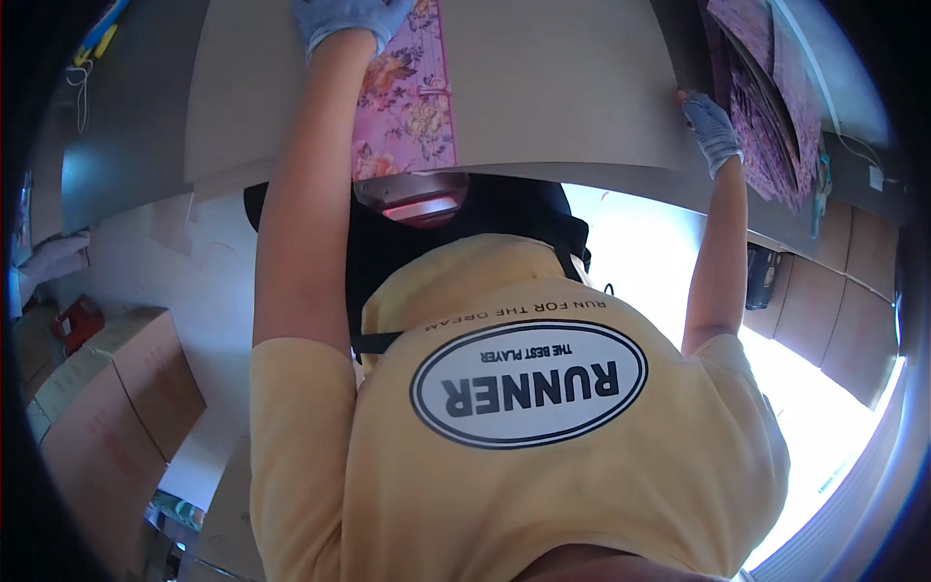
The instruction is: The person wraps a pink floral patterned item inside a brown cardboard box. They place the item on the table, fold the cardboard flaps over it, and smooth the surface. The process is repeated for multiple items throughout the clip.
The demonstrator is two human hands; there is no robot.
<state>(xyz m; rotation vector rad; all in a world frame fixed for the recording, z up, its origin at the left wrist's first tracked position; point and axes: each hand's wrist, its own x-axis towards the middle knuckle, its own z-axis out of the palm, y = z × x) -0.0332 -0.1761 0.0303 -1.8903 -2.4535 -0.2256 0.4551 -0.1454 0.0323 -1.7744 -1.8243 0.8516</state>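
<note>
My left hand point(351, 21), in a light grey-blue glove, rests at the top edge of the view on the left side of a pink floral piece point(407, 116). Its fingers are mostly cut off by the frame. The floral piece lies flat, long and narrow, with a small pink strip or loop across its right edge. My right hand point(715, 136), also gloved but with a bare fingertip showing, is at the right side of the table, just left of a stack of pink floral pieces point(776, 116). Its fingers are drawn together; whatever they hold is hidden.
The grey-brown work surface point(553, 87) has its near edge close to my body. Cardboard boxes point(116, 388) are stacked at lower left with a red object point(78, 325); more boxes point(839, 310) stand at right. A blue-and-yellow tool point(97, 39) lies at far left.
</note>
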